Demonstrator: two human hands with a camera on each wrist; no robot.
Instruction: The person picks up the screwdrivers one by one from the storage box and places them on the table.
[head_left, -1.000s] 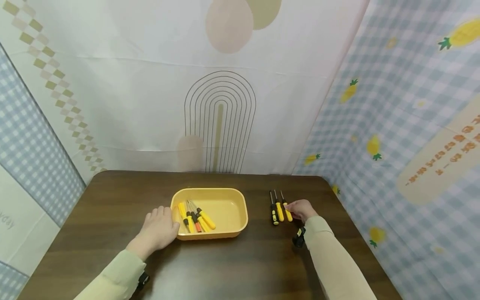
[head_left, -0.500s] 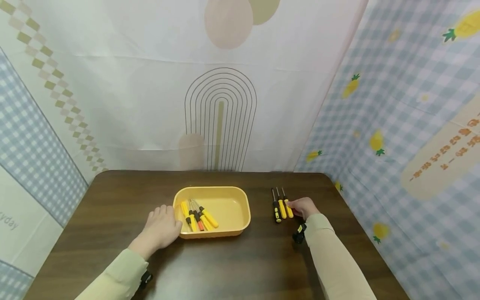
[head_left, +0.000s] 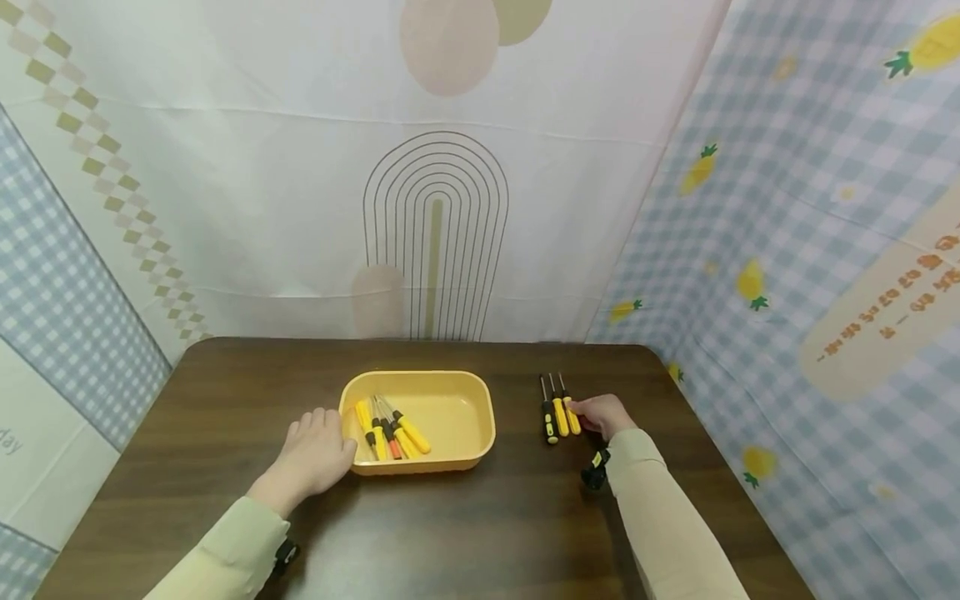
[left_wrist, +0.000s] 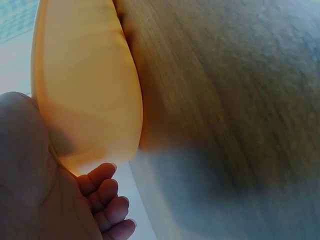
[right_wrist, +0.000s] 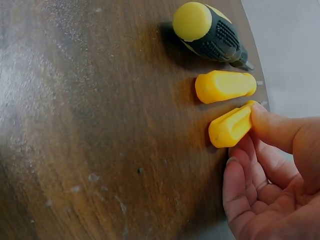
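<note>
My left hand (head_left: pixel 313 454) grips the left end of a yellow plastic tray (head_left: pixel 457 464). In the left wrist view the thumb lies along the tray's side (left_wrist: pixel 90 85) and the fingers curl at its end. Several screwdrivers (head_left: pixel 408 434) with mostly yellow handles lie heaped in the tray's left part. Right of the tray, three screwdrivers lie side by side, shafts pointing away. My right hand (head_left: pixel 606 415) pinches the rightmost yellow-handled screwdriver (right_wrist: pixel 231 127) between thumb and fingers. Beside it are another yellow-handled screwdriver (right_wrist: pixel 226 86) and a thicker black-and-yellow screwdriver (right_wrist: pixel 210 32).
Everything rests on a dark brown wooden table (head_left: pixel 465 533). A white patterned cloth (head_left: pixel 300 208) hangs behind its far edge, and blue checked cloth (head_left: pixel 780 250) hangs along the right side. Table surface lies between the tray and the three screwdrivers.
Both hands stay nearly where they were, the left at the tray and the right at the rightmost screwdriver. The whole head view shifts slightly.
</note>
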